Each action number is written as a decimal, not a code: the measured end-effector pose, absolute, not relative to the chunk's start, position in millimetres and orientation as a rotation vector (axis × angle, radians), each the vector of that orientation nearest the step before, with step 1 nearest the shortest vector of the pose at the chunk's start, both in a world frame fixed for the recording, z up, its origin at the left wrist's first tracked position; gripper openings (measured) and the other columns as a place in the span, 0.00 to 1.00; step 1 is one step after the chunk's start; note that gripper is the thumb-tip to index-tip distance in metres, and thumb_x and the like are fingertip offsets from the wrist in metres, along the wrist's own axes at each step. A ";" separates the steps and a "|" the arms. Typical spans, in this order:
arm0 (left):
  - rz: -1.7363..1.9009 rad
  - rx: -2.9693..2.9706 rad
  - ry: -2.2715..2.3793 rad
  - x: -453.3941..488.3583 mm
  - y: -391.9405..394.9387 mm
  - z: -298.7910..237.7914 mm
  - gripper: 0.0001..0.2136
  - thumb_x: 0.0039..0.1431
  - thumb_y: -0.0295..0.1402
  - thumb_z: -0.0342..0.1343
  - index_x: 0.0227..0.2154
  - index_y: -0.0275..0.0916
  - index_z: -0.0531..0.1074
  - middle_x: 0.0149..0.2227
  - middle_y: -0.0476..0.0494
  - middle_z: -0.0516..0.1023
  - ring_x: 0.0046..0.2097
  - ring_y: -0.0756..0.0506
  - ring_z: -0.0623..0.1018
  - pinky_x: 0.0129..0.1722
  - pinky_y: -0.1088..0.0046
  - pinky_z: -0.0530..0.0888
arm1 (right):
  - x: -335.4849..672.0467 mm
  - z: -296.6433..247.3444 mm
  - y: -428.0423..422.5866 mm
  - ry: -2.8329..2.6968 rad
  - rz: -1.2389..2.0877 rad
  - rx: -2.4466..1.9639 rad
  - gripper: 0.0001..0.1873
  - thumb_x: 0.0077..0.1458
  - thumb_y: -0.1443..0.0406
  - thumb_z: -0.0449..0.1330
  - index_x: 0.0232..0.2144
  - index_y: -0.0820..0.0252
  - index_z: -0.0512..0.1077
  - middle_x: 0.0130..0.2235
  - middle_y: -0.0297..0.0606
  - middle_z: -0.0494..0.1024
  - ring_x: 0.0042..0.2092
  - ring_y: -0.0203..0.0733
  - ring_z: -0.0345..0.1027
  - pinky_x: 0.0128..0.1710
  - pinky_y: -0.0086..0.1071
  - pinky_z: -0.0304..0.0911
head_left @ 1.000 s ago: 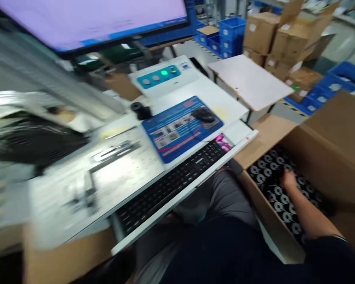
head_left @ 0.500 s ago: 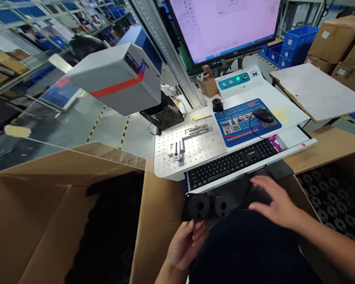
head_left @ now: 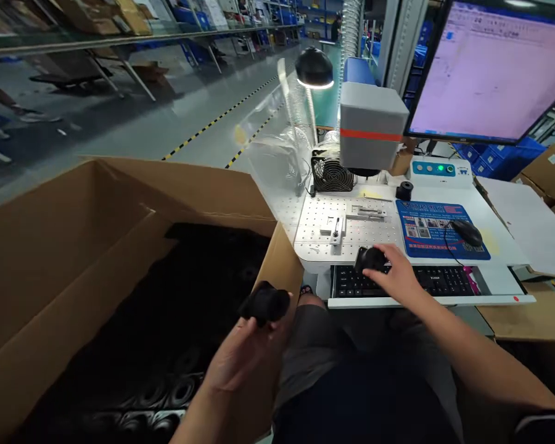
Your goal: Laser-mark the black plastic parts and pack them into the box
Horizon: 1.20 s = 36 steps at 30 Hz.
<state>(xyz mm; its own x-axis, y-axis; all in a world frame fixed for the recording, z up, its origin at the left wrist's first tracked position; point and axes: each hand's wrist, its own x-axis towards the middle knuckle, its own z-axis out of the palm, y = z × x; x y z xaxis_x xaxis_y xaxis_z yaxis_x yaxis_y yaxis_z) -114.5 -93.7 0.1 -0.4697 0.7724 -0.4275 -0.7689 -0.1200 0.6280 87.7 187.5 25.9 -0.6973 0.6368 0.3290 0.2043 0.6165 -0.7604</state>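
Note:
My left hand [head_left: 247, 348] is closed around a black round part with a flange [head_left: 266, 303], held beside the inner edge of the big cardboard box [head_left: 203, 185]. My right hand [head_left: 395, 271] grips another black round part [head_left: 370, 259] above the keyboard [head_left: 439, 280], close to the front edge of the perforated metal plate [head_left: 314, 231]. Metal stop brackets [head_left: 337, 228] are fixed on that plate. Over it hangs a grey machine head with a red stripe [head_left: 372, 134]. Rows of black parts [head_left: 182, 390] lie inside the box, mostly in deep shadow.
A black ring-shaped part [head_left: 404, 190] stands behind the blue mouse pad [head_left: 411, 246] with a mouse [head_left: 466, 232]. A fan [head_left: 332, 174] and a lit lamp [head_left: 314, 68] stand behind the plate. The keyboard drawer [head_left: 494, 300] is pulled out. A monitor [head_left: 490, 80] hangs at right.
The view has swung left toward the big box. Both hands have moved from below the drawer: my left with a part to the box edge, my right up to the plate, now gripping a part.

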 end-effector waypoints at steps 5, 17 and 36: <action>2.057 -0.003 1.092 -181.7 -115.2 -23.4 0.29 0.50 0.36 0.76 0.55 0.40 0.76 0.58 0.32 0.75 0.35 0.47 0.71 0.32 0.71 0.76 | 9.5 17.6 265.1 -2.358 0.808 -0.875 0.31 0.48 0.62 0.72 0.56 0.53 0.74 0.55 0.42 0.77 0.60 0.56 0.68 0.62 0.52 0.64; 2.086 -0.146 0.917 -202.4 -132.6 -55.2 0.14 0.53 0.33 0.73 0.42 0.37 0.80 0.42 0.36 0.75 0.37 0.43 0.72 0.35 0.68 0.78 | -49.8 16.9 292.7 -2.456 0.792 -1.031 0.34 0.51 0.60 0.69 0.60 0.57 0.72 0.61 0.46 0.75 0.61 0.57 0.69 0.62 0.50 0.64; 2.083 -0.192 0.933 -202.8 -132.0 -53.5 0.18 0.50 0.33 0.74 0.44 0.36 0.80 0.43 0.36 0.76 0.38 0.42 0.74 0.33 0.68 0.78 | -35.9 -5.3 274.6 -2.219 0.777 -1.199 0.44 0.49 0.54 0.69 0.66 0.59 0.64 0.52 0.48 0.80 0.54 0.57 0.75 0.58 0.52 0.67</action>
